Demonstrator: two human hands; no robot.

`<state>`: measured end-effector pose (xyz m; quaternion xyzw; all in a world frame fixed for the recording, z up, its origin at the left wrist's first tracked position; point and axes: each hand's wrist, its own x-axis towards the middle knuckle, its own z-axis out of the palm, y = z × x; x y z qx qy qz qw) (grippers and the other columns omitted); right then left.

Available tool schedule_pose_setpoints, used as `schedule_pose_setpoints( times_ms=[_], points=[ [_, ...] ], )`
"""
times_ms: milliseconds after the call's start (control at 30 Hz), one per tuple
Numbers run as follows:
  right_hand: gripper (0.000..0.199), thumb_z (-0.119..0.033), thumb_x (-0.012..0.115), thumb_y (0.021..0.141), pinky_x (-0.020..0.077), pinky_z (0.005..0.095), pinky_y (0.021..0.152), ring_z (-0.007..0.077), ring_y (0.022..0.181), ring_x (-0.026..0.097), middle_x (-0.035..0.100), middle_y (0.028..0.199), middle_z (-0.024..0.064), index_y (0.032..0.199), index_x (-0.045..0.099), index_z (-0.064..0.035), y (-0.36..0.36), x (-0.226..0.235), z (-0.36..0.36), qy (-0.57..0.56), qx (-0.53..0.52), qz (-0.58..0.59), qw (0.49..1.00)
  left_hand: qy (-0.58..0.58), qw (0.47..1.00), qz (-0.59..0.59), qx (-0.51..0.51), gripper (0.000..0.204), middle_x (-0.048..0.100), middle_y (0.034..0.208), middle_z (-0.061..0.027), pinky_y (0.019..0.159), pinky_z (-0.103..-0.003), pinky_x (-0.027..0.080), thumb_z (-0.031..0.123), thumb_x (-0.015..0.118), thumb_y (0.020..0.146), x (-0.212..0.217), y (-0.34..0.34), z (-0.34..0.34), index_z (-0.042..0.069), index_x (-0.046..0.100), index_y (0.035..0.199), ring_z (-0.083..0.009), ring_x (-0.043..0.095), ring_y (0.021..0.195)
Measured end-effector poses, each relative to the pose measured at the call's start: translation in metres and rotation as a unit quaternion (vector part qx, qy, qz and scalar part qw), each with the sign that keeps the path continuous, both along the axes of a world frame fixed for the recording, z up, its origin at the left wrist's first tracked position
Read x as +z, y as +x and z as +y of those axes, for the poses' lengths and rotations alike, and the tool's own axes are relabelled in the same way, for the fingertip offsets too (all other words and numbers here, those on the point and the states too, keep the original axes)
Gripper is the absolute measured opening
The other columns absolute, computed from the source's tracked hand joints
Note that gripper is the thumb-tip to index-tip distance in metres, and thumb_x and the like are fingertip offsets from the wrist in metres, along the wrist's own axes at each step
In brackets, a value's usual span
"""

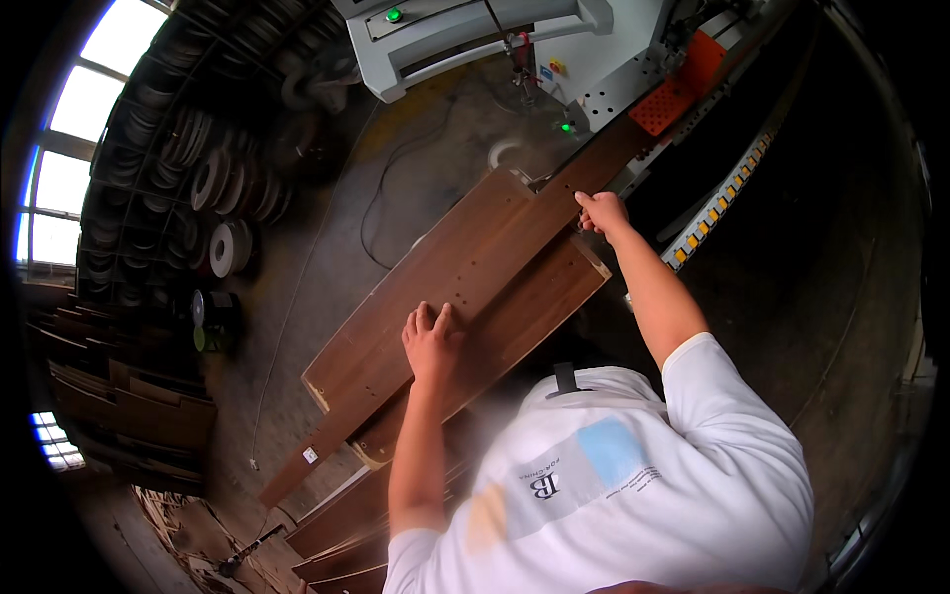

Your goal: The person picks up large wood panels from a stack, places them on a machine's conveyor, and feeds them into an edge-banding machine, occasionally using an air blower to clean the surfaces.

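Brown board (515, 252), seemingly pinched by right hand (603, 213).

Before you, the long board (601, 166) extends diagonally toward the machine (599, 49); to your left stand the reels (222, 247), windows (87, 102) beyond.

Ahead of the fingers of the right hand (605, 212), the way along the narrow board (604, 158) is blocked by an orange plate (661, 106). To their right, reach is bounded by a yellow-studded rail (714, 210); toward the left hand (432, 345), open air is left above the board.
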<state>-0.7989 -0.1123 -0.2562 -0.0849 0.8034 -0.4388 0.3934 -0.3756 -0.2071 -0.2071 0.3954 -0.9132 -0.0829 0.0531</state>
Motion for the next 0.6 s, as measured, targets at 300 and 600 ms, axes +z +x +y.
schedule_pose_setpoints(
  times_ms=[300, 600],
  points=[
    [0.044, -0.038, 0.067, 0.093, 0.0375, 0.0248, 0.039, 0.0111, 0.042, 0.054, 0.059, 0.057, 0.0044, 0.065, 0.056, -0.0061, -0.052, -0.011, -0.002, -0.069, -0.046, -0.036, 0.996, 0.014, 0.999, -0.020, -0.028, 0.063, 0.048, 0.143, -0.0148, 0.105, -0.048, 0.039, 0.028, 0.079, 0.072, 0.003, -0.054, -0.020, 0.026, 0.061, 0.132, -0.0341, 0.044, 0.132],
    [0.043, -0.037, 0.071, 0.091, 0.0371, 0.0255, 0.040, 0.0117, 0.042, 0.050, 0.056, 0.056, 0.0027, 0.064, 0.055, -0.0067, -0.120, -0.016, 0.004, -0.083, -0.091, -0.010, 0.992, -0.012, 0.996, 0.063, -0.060, 0.055, 0.046, 0.146, -0.0157, 0.106, -0.047, 0.039, 0.025, 0.076, 0.079, -0.003, -0.102, 0.006, 0.014, 0.059, 0.131, -0.0353, 0.044, 0.132]
  ],
)
